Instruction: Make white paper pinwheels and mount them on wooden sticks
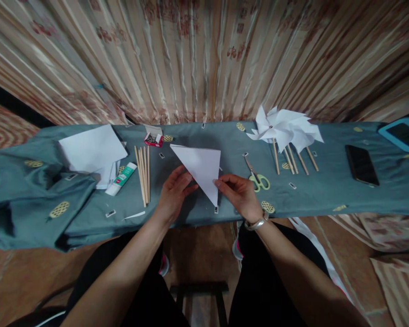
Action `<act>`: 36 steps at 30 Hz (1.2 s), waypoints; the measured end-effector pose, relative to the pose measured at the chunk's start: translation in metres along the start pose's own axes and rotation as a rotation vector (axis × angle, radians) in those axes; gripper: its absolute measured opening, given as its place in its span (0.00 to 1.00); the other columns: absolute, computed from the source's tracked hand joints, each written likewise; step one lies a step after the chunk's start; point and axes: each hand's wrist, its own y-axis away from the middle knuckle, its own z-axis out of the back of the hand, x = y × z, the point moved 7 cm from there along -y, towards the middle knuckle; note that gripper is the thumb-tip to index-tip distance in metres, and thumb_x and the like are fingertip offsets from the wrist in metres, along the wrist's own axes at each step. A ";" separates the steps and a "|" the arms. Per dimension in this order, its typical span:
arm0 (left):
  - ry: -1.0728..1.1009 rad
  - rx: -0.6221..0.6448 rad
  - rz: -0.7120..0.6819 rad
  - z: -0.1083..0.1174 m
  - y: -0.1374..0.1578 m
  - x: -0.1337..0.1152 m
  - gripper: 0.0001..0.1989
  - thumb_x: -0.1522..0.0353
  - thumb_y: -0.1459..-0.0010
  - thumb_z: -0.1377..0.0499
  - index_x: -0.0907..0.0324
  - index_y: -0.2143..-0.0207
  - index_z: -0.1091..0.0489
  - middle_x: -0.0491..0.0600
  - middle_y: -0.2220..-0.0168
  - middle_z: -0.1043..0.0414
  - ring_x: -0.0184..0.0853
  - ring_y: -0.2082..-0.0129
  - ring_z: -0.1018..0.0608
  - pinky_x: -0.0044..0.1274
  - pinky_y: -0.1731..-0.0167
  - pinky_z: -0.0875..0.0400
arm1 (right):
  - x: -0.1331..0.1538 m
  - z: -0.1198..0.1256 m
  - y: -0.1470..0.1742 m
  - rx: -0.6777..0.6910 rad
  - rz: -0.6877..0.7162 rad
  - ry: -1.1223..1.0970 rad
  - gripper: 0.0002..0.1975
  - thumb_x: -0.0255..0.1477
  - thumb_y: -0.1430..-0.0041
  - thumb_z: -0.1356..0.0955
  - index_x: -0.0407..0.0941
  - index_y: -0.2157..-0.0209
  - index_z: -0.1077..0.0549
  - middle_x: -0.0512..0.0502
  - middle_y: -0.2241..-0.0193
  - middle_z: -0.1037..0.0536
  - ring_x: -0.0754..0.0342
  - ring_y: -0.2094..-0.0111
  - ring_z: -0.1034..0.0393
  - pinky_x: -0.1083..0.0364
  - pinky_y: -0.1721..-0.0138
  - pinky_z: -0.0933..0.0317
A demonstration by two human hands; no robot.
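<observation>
A white sheet of paper [202, 169], folded into a triangle, is held up a little over the cloth-covered table in front of me. My right hand [239, 193] pinches its right edge between thumb and fingers. At the slanting left edge, my left hand [177, 190] holds the paper with curled fingers, some partly hidden. Right of the paper lie scissors [259, 180] with light green handles, blades partly open. To the left are several thin wooden sticks [143, 177] side by side and a green and white glue stick [122, 179].
Several white paper pinwheels on sticks [282, 127] lie back right, near a black phone [361, 164] and a blue-framed device [404, 134]. A small red box [153, 138] stands open behind the sticks. White sheets [93, 149] and a paper strip [135, 215] lie left. A curtain [204, 59] hangs behind.
</observation>
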 end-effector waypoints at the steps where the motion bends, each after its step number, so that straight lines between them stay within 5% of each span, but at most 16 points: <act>1: 0.005 0.001 0.002 0.000 -0.001 0.000 0.24 0.65 0.57 0.29 0.58 0.56 0.28 0.47 0.62 0.23 0.32 0.63 0.23 0.24 0.62 0.26 | 0.001 -0.001 0.001 0.009 0.011 0.024 0.16 0.44 0.50 0.27 0.44 0.73 0.23 0.51 0.78 0.25 0.58 0.76 0.36 0.58 0.74 0.42; 7: 0.016 0.008 0.041 0.000 -0.003 0.003 0.19 0.70 0.61 0.28 0.61 0.63 0.25 0.44 0.68 0.24 0.25 0.73 0.26 0.17 0.75 0.30 | 0.005 -0.004 0.002 0.086 -0.039 -0.097 0.20 0.49 0.50 0.28 0.45 0.74 0.23 0.51 0.78 0.26 0.58 0.76 0.35 0.57 0.73 0.40; 12: 0.007 0.040 0.100 -0.004 0.000 0.008 0.18 0.71 0.59 0.29 0.61 0.62 0.25 0.44 0.69 0.25 0.25 0.73 0.25 0.16 0.75 0.28 | 0.003 -0.001 0.000 0.064 -0.101 -0.284 0.21 0.51 0.52 0.27 0.45 0.73 0.23 0.50 0.76 0.25 0.58 0.75 0.33 0.58 0.73 0.38; 22: 0.006 0.080 0.141 -0.011 0.003 0.019 0.18 0.69 0.60 0.28 0.62 0.64 0.25 0.46 0.68 0.24 0.27 0.72 0.24 0.18 0.72 0.27 | 0.004 0.001 -0.001 0.073 -0.079 -0.305 0.20 0.50 0.51 0.28 0.46 0.75 0.24 0.52 0.78 0.28 0.58 0.75 0.36 0.58 0.72 0.38; 28: 0.055 0.104 0.158 -0.018 0.005 0.019 0.18 0.61 0.56 0.29 0.62 0.66 0.25 0.49 0.69 0.24 0.31 0.71 0.23 0.21 0.70 0.26 | 0.010 0.005 0.004 0.019 0.016 -0.039 0.17 0.46 0.44 0.31 0.45 0.70 0.24 0.51 0.77 0.27 0.57 0.74 0.35 0.57 0.72 0.40; 33: 0.017 0.125 0.147 -0.018 0.003 0.020 0.28 0.48 0.50 0.36 0.62 0.58 0.28 0.56 0.62 0.23 0.38 0.65 0.21 0.26 0.68 0.25 | 0.013 0.002 0.011 0.067 0.088 0.181 0.14 0.41 0.40 0.33 0.45 0.62 0.24 0.48 0.72 0.23 0.54 0.71 0.30 0.55 0.67 0.36; 36: -0.250 0.031 -0.118 -0.007 -0.001 0.002 0.34 0.52 0.50 0.35 0.57 0.44 0.36 0.59 0.46 0.30 0.45 0.51 0.24 0.31 0.59 0.25 | 0.015 0.011 0.010 0.014 0.113 0.347 0.13 0.37 0.38 0.35 0.44 0.61 0.25 0.47 0.72 0.22 0.53 0.72 0.28 0.55 0.67 0.34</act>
